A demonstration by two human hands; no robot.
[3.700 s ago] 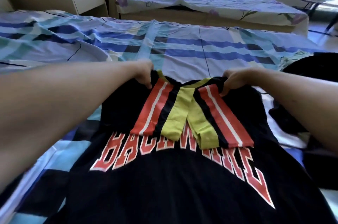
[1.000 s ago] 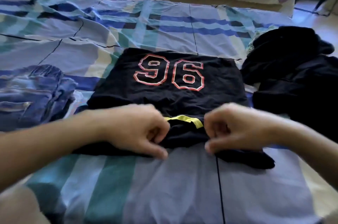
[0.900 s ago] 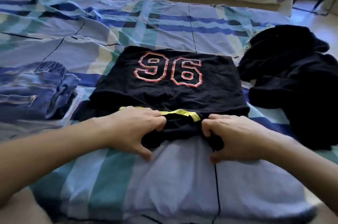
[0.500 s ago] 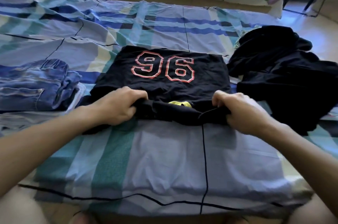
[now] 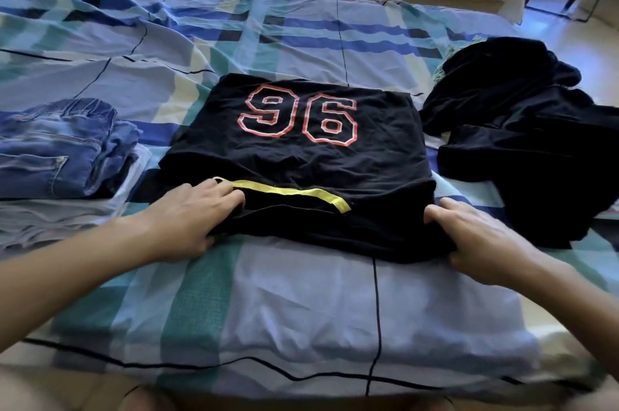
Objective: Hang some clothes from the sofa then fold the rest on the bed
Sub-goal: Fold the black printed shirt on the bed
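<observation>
Left hand [image 5: 191, 214] grips near left corner of folded black shirt [image 5: 301, 162], thumb at edge. Right hand [image 5: 475, 236] pinches near right corner. Shirt flat on bed [image 5: 301, 310], long side left to right, top of "96" pointing away. Folded jeans [image 5: 57, 149] just left, dark clothes pile [image 5: 522, 142] right.

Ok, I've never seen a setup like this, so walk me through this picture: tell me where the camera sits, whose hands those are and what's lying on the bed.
There is no machine here. A person wears a wide-angle camera on the head, looking forward and down, so the two forearms coming in from below are their own. The left hand and right hand each grip the near edge of a folded black jersey with a red-outlined 96 and a yellow strip, lying on the plaid bed sheet. Folded blue jeans lie to its left, and a loose heap of dark clothes lies to its right.
</observation>
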